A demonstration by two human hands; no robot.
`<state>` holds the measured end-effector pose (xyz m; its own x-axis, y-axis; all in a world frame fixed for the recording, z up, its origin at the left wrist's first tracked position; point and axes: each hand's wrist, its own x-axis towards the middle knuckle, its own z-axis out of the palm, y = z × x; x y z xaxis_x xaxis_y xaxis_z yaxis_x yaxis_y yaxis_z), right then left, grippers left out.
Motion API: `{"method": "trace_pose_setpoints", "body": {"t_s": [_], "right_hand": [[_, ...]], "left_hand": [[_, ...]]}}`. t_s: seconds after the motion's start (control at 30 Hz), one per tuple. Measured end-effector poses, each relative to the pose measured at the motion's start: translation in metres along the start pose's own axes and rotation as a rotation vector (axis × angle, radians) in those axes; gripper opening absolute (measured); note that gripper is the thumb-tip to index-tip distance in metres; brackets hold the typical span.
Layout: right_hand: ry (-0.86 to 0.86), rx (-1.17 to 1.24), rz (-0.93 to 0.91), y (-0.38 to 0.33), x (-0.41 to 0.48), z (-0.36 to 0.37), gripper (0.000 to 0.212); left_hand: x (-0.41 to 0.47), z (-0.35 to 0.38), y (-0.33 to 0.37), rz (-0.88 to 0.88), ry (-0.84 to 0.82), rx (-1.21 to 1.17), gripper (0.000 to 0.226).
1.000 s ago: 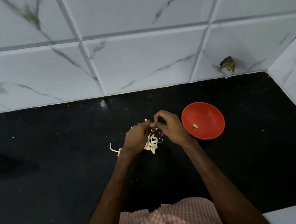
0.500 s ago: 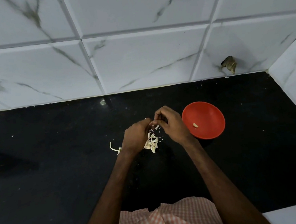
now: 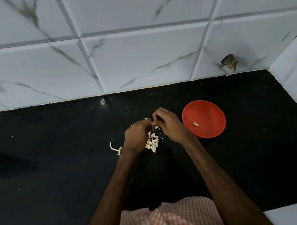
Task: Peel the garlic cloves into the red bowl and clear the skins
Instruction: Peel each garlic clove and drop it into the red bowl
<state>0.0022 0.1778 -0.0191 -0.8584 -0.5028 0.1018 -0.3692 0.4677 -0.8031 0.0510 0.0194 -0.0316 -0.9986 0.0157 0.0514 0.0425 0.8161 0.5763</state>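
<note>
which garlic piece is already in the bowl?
The single clove lying loose inside the red bowl, right of the right hand. All the other pieces sit in a pile on the black counter under the hands.

One red bowl [image 3: 204, 118] sits on my black counter [image 3: 57, 171] toward its right edge, holding one peeled clove [image 3: 195, 124]. One pile of garlic cloves and skins [image 3: 153, 142] lies mid-counter, uncountable, beside one loose stem [image 3: 114, 148]. My two hands work above.
</note>
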Motion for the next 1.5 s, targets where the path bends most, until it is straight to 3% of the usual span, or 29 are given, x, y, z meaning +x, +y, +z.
{"method": "trace_pose_setpoints", "body": {"t_s": [0.43,0.7,0.9,1.17,1.3,1.4,1.5], "right_hand": [[0.022,-0.043,-0.026,0.0,-0.005,0.007,0.025],[0.084,-0.081,-0.086,-0.008,0.005,-0.001,0.016],[0.177,-0.325,-0.18,-0.008,0.0,0.003,0.01],[0.269,-0.394,-0.223,-0.015,-0.01,0.008,0.007],[0.316,-0.221,-0.081,-0.009,-0.012,0.011,0.006],[0.389,0.026,-0.015,-0.008,-0.009,0.007,0.007],[0.381,0.07,-0.009,-0.013,-0.003,0.005,0.01]], "left_hand": [[0.0,0.002,0.001,-0.103,-0.043,-0.111,0.024],[0.004,-0.003,0.006,-0.124,-0.036,-0.646,0.033],[0.004,0.005,0.012,-0.192,0.061,-0.588,0.032],[0.007,0.005,0.026,-0.258,0.22,-0.64,0.037],[0.009,0.001,0.021,-0.268,0.277,-0.755,0.038],[0.007,0.0,0.017,-0.242,0.295,-0.706,0.035],[0.007,0.0,0.016,-0.198,0.306,-0.616,0.029]]}}
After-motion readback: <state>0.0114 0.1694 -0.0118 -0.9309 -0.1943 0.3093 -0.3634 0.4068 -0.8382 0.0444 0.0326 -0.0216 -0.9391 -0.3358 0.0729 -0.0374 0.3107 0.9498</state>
